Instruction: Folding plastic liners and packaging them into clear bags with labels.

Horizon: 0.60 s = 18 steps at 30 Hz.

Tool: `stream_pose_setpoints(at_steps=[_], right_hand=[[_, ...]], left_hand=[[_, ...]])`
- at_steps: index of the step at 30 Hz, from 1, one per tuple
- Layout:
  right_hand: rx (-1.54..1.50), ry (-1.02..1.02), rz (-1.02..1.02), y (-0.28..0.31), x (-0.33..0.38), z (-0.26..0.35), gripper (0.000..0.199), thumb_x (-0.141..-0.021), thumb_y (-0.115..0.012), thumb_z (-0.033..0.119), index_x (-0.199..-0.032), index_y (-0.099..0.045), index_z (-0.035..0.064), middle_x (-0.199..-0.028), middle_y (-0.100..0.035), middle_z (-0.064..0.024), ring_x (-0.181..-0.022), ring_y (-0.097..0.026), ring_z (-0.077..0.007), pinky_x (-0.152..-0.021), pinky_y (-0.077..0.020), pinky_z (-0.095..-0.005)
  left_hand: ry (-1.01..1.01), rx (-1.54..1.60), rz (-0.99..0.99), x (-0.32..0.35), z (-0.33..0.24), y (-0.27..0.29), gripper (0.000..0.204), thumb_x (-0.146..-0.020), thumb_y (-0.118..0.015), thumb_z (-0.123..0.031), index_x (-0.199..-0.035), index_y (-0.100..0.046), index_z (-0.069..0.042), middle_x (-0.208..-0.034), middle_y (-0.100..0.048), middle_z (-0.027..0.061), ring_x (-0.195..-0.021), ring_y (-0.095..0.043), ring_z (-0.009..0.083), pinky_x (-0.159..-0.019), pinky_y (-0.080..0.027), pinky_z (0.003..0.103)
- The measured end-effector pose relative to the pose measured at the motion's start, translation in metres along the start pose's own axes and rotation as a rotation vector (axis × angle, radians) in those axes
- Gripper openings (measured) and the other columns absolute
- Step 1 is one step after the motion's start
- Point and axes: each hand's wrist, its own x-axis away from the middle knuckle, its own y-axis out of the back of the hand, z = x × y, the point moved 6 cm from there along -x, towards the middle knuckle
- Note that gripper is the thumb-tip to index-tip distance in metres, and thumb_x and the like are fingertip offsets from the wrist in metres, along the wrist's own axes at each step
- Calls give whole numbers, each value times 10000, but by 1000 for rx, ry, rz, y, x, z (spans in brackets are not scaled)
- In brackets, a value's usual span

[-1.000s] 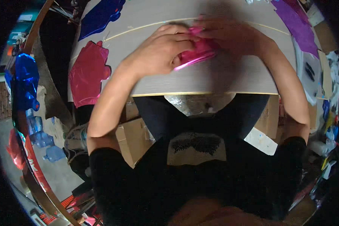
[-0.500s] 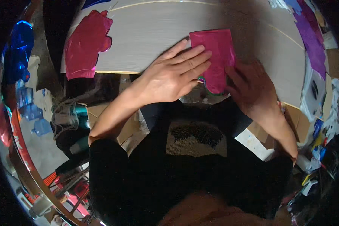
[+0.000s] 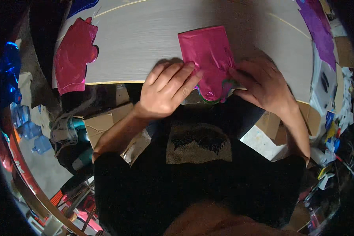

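Both hands flat, grip spread | left hand (image 3: 167, 92), right hand (image 3: 263, 84) | glossy pink foil sheet (image 3: 208, 55)

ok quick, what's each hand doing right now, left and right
Left hand: open, fingers flat, pressing down on the pink foil piece.
Right hand: fingers curled onto the same foil's lower right edge; whether it pinches the foil cannot be told.

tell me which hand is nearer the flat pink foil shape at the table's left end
Left. The left hand lies between that pink foil shape and the right hand, which is farther off.
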Motion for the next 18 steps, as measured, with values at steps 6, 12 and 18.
stream_pose_setpoints(at_steps=[6, 12, 18], right_hand=[[122, 87, -62, 0, 3, 14, 541, -711, -780, 245, -1211, -646, 88, -1172, -613, -71, -1058, -588, -290, -924, -493, -435], [149, 148, -110, 0, 1, 18, 525, -701, -789, 201, -1188, -651, 63, -1169, -634, -75, -972, -623, -238, -863, -531, -382], [223, 165, -106, 0, 4, 21, 454, -693, -790, 206, -1114, -687, 70, -1143, -655, -66, -973, -618, -225, -860, -530, -373]], left_hand=[[219, 32, -225, 13, -8, -12, 305, -784, -739, -283, -1078, -728, -202, -1068, -681, -24, -1043, -571, 172, -973, -435, 382], [199, -1, -321, 21, -5, -15, 293, -769, -756, -309, -1048, -741, -220, -1018, -674, -70, -948, -555, 135, -987, -417, 374], [185, -41, -380, 18, -5, -10, 256, -757, -772, -322, -999, -749, -243, -1013, -678, -87, -943, -552, 126, -1012, -387, 389]])
